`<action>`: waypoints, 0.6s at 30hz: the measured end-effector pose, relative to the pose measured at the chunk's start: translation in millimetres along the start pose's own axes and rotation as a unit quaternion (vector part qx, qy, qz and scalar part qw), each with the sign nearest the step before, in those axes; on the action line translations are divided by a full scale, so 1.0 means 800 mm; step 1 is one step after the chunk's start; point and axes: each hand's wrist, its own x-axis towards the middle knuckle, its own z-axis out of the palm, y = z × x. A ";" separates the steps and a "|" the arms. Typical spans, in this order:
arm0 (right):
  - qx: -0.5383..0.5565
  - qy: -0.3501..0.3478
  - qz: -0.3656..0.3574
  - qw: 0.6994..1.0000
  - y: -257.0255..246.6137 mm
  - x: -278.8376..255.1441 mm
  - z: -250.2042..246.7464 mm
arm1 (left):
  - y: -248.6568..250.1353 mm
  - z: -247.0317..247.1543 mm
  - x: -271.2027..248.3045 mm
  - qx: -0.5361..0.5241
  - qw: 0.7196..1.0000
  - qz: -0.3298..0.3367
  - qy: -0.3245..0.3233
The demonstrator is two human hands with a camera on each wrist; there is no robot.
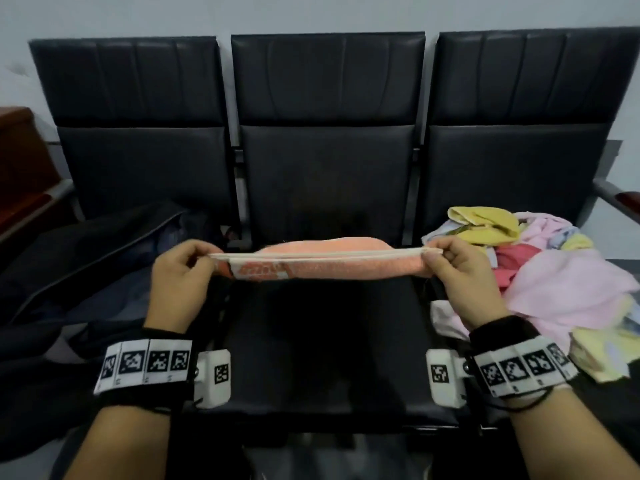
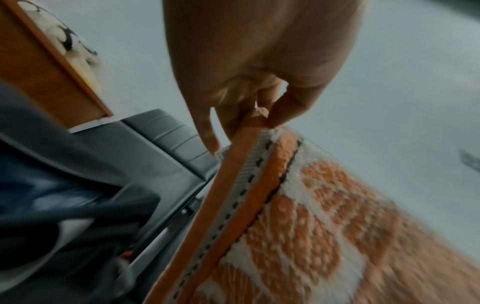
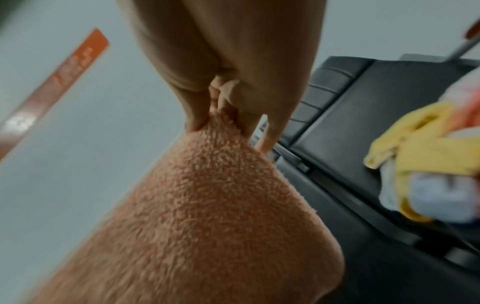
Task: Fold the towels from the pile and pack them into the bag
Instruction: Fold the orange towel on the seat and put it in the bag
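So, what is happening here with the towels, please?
A person is folding an orange towel, holding it stretched in the air over the middle seat of a row of black chairs. The left hand pinches one end and the right hand pinches the other, with the edges doubled together. A pile of unfolded towels in pink, yellow and red waits on the seat to the right. A dark bag lies on the seat to the left; this towel is not yet packed.
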 end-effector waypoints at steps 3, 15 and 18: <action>-0.003 -0.050 0.090 0.995 0.050 -0.034 -0.002 | -0.045 0.007 -0.030 0.017 0.990 -0.100 -0.094; -0.061 0.004 0.192 0.980 0.149 -0.066 0.000 | -0.132 0.047 -0.070 0.089 0.949 -0.215 -0.213; -0.107 0.017 0.186 0.977 0.168 -0.054 0.007 | -0.144 0.067 -0.062 0.090 0.954 -0.214 -0.190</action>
